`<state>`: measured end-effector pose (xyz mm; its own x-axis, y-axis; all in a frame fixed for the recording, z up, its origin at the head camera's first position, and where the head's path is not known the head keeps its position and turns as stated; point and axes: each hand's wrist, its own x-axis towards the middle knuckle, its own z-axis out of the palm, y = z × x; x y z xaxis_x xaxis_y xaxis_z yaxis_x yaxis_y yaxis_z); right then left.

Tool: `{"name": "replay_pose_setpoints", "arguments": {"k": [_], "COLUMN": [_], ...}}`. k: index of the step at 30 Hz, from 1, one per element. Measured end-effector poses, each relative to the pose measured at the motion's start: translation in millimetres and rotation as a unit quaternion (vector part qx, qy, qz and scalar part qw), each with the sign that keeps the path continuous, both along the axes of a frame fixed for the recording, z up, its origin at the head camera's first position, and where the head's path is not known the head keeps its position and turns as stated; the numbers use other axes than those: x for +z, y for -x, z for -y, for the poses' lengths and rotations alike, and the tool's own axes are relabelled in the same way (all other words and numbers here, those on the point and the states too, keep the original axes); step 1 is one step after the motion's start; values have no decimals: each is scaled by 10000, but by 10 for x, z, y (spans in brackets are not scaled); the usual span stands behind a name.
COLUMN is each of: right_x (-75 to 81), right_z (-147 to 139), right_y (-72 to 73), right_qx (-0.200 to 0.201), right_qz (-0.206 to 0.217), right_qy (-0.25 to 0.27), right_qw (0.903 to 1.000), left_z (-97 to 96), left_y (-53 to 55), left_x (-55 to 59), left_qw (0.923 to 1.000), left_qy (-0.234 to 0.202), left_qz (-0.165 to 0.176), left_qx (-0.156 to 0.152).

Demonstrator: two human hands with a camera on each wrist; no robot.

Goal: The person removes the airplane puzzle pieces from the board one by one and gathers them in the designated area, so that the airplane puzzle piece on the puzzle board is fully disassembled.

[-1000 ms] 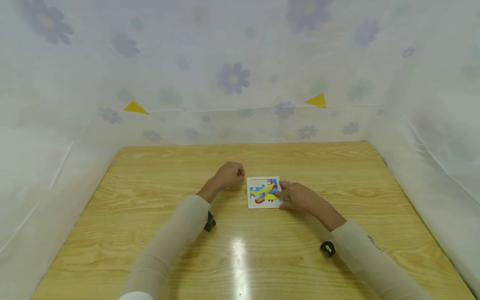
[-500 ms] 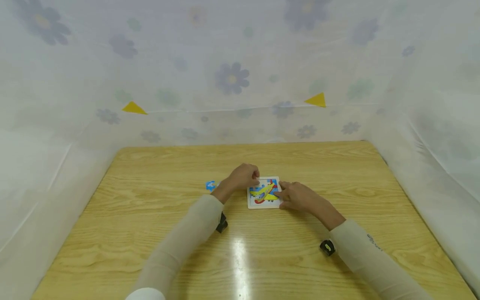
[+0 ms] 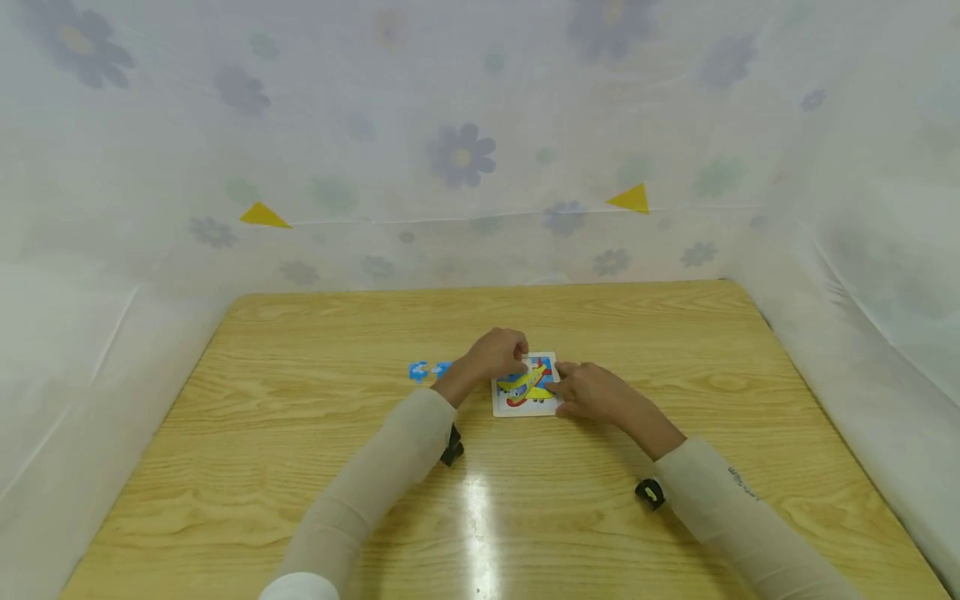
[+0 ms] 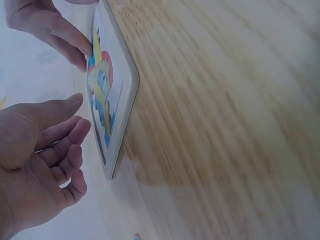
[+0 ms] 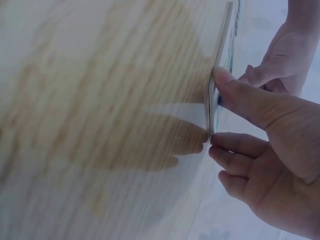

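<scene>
A square white-framed jigsaw puzzle point(image 3: 525, 406) with a yellow and red aeroplane lies flat on the wooden table. My left hand point(image 3: 498, 353) hovers at its far left corner, fingers loosely curled. In the left wrist view, a gap separates the left thumb point(image 4: 75, 102) from the fingertips, and I see nothing between them. My right hand point(image 3: 592, 390) grips the puzzle's right edge. One of its fingers reaches onto the picture. The right wrist view shows the right thumb point(image 5: 224, 80) and fingertips against the board's edge point(image 5: 212, 107). The left hand covers the puzzle's upper left part.
Blue and white loose jigsaw pieces point(image 3: 418, 372) lie left of the puzzle, partly behind the left wrist. The wooden table point(image 3: 315, 467) ends at a flower-patterned white curtain point(image 3: 465, 242) at the back. Pale curtains stand at both sides.
My left hand has moved right, from beside the puzzle to over its far left corner. The loose blue pieces have come into view behind it. The right hand stays at the right edge.
</scene>
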<state>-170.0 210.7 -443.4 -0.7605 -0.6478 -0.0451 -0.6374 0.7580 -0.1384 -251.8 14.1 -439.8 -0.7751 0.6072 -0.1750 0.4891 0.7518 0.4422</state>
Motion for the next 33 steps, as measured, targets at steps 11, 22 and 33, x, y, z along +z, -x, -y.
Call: {"name": "replay_pose_setpoints", "arguments": {"k": [11,22,33], "right_x": [-7,-3,2], "right_z": [-1,6,-3], "right_y": [3,-18,-19], "right_qx": [49,-123,-169], "right_qz": [-11,195,220], "right_qy": [-95,31,99], "right_qw": [9999,9997,9996], "left_z": [-105,-142,-177], "left_y": [-2,1,-5], "left_x": [-58,-103,-103], "left_qw": [10000,9997,9991], "left_qy": [-39,-94,-78], "left_qz": [65,238,358], "left_qx": [-63,30,189]}}
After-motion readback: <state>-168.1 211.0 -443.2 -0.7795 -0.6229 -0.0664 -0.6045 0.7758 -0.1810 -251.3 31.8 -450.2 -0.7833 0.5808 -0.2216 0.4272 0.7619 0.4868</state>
